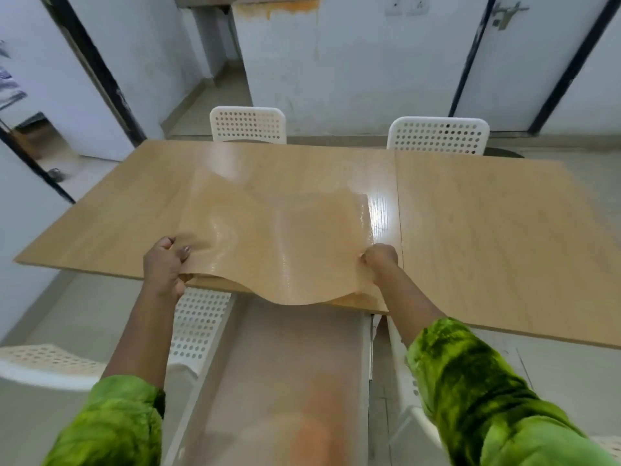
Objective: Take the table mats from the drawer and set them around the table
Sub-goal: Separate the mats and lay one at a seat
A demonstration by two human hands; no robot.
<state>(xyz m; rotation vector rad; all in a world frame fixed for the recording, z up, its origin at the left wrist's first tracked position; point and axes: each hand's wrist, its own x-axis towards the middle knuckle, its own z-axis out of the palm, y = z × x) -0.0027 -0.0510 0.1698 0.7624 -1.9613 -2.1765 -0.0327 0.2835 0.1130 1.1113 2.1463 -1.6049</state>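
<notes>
Table mat (279, 230) — long axis left-right, rippled

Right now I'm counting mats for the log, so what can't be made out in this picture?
Head view only:
- Whether the mat is one sheet or several: motion blur merges its layers.
- The lower fingers of the left hand and right hand: hidden under the mat's edge.
- The right end of the table: cut off by the frame.
- The drawer: not in view.
</notes>
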